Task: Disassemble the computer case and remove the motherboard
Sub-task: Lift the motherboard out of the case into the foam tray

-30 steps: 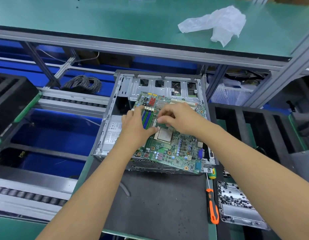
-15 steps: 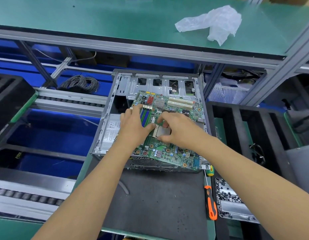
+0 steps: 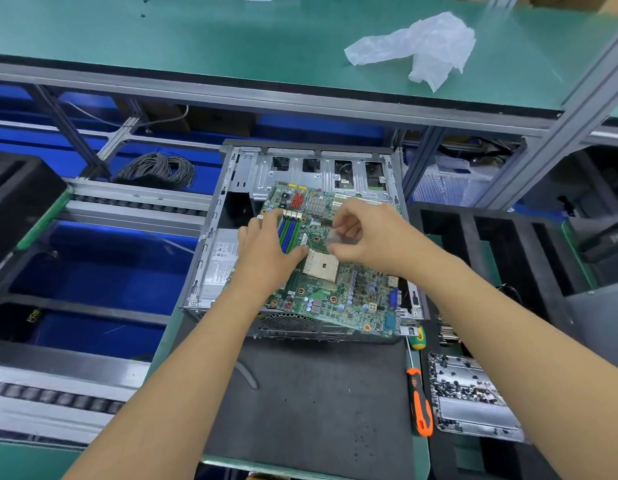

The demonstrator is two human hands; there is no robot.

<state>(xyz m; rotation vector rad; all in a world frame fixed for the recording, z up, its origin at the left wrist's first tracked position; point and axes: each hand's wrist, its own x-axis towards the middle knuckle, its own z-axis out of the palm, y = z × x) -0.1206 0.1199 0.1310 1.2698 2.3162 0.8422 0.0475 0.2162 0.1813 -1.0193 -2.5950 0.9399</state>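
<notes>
- An orange-handled screwdriver (image 3: 420, 403) lies on the counter (image 3: 182, 327) just right of the dark mat (image 3: 311, 410), its shaft pointing away from the person; a second tool with a yellow-green handle (image 3: 418, 337) sits beyond it, by the case's near right corner.
- Right of the screwdriver, a metal tray (image 3: 473, 420) holds small dark screws.
- A crumpled clear plastic bag (image 3: 421, 46) rests on the green upper shelf (image 3: 162, 36), well apart from the work.
- A coil of grey cable (image 3: 158, 169) lies to the left behind the case; black foam dividers (image 3: 480, 244) stand to its right.
- The open computer case (image 3: 252, 168) lies on its side at the far end of the mat, opening upward.
- The motherboard (image 3: 335, 296) sits over the case, tilted, its near edge overhanging the case's front wall; its long axis runs from the near right to the far left.
- The left hand (image 3: 269, 251) lies on the board's left side beside the coloured memory slots (image 3: 289, 233), thumb curled toward the bare pale socket (image 3: 319, 266); its grip on the board's edge is hidden.
- The right hand (image 3: 369, 237) hovers above the socket, its grip pinching a small square chip (image 3: 335, 236), blurred.
</notes>
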